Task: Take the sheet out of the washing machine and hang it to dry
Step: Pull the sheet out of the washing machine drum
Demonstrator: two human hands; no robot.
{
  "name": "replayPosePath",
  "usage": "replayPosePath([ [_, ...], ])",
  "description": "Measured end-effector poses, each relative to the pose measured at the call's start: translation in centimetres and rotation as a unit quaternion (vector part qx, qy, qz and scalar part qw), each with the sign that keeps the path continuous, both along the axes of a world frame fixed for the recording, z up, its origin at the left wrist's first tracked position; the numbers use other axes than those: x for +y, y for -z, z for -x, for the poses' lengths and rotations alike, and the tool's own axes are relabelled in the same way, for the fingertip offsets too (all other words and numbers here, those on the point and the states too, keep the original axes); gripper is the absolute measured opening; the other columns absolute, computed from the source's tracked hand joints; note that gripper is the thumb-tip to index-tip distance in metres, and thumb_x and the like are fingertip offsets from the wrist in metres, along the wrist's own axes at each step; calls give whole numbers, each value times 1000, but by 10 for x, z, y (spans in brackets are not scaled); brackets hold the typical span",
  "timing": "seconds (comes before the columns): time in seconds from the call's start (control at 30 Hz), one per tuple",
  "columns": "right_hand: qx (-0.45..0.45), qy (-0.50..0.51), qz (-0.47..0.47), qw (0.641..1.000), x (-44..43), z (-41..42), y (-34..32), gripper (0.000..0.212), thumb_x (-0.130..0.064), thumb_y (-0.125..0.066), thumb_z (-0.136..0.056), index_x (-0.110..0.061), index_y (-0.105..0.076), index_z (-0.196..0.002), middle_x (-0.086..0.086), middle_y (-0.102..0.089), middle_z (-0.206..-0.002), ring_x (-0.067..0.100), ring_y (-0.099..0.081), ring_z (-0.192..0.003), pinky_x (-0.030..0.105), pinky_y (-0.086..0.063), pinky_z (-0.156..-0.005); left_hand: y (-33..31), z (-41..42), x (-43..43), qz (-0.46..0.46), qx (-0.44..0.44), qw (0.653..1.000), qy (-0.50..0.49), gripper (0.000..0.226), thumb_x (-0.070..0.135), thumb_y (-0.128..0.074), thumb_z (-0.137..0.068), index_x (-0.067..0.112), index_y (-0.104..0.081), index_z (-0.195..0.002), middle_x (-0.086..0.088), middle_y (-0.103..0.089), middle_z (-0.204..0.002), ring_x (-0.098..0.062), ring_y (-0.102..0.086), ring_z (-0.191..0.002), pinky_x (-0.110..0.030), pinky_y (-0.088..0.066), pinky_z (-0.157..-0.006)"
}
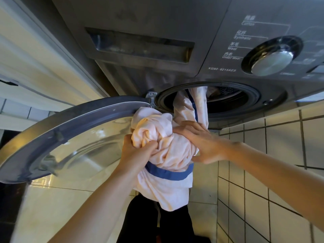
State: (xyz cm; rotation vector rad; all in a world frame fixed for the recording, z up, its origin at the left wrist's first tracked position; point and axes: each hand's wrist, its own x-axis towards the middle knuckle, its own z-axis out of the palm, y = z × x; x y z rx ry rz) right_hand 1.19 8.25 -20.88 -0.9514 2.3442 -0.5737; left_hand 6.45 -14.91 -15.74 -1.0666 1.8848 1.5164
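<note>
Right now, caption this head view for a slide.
Left hand and right hand bunch the pale sheet trailing from the open washer.

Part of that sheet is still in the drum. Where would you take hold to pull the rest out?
Grip the twisted strand of the sheet just outside the drum opening, coming from the front and below. There it is gathered narrow like a rope, so a grip closes right round it; the bundle lower down is too bulky.
</note>
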Motion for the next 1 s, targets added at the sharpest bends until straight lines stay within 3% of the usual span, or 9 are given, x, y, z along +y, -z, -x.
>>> replayPosePath([
  [0.2,-11,-60,-137,989,-4,29,42,96,-70,-58,-70,-50,3,-142,-16,-6,-155,14,11,-143,48,5,-115,-16,-4,-12,-9,-5,1000,-1,57,40,-69,-53,31,-59,-109,5,-69,-99,-14,-66,-90,-35,-55,-77],
  [0.27,-17,-85,-152,985,-10,34,51,94,-71,-51,-70,-49,4,-144,-16,-3,-156,20,13,-144,52,5,-113,-20,-5,-18,-18,4,1000,-3,51,38,-70,-54,37,-61,-103,9,-70,-95,-10,-66,-89,-30,-53,-72],
  [0.4,-7,-139,-208,968,-17,32,63,98,-66,-60,-77,-41,0,-150,-14,1,-159,26,11,-145,60,-5,-112,-26,-4,-27,-32,8,999,-7,49,36,-69,-56,38,-63,-104,9,-72,-94,-12,-68,-90,-34,-55,-80],
  [0.53,4,-135,-220,966,-18,29,67,63,-52,-47,-93,-41,-20,-148,-16,-9,-158,24,10,-146,59,-4,-111,-26,-7,-30,-44,23,999,-16,44,33,-71,-59,38,-63,-102,14,-73,-85,-4,-70,-79,-26,-53,-66],
  [0.63,38,-122,-200,972,-9,26,63,43,-48,-45,-92,-40,-46,-135,-16,-38,-147,16,-1,-145,48,-6,-109,-22,-11,-29,-37,28,999,-22,42,31,-75,-64,36,-61,-103,13,-72,-86,-3,-69,-74,-24,-51,-63],
  [0.73,65,-143,-221,963,7,28,56,37,-42,-43,-90,-36,-57,-124,-9,-50,-139,11,-19,-143,44,-10,-106,-18,-13,-27,-18,36,999,-18,42,31,-76,-65,37,-57,-103,10,-69,-93,-6,-67,-82,-23,-49,-62],
  [0.83,42,-108,-245,963,22,27,47,32,-46,-39,-89,-40,-57,-114,-12,-61,-121,22,-44,-125,42,-16,-107,-14,-14,-25,1,44,999,-7,49,35,-76,-63,34,-54,-108,8,-67,-97,-9,-65,-88,-27,-50,-66],
  [1.0,44,-12,-240,970,54,20,24,43,-50,-51,-84,-44,-39,-125,-9,-60,-121,20,-49,-122,39,-29,-108,-10,-12,-19,45,56,997,8,56,33,-75,-71,30,-46,-119,13,-58,-101,-2,-56,-89,-24,-45,-65],
])
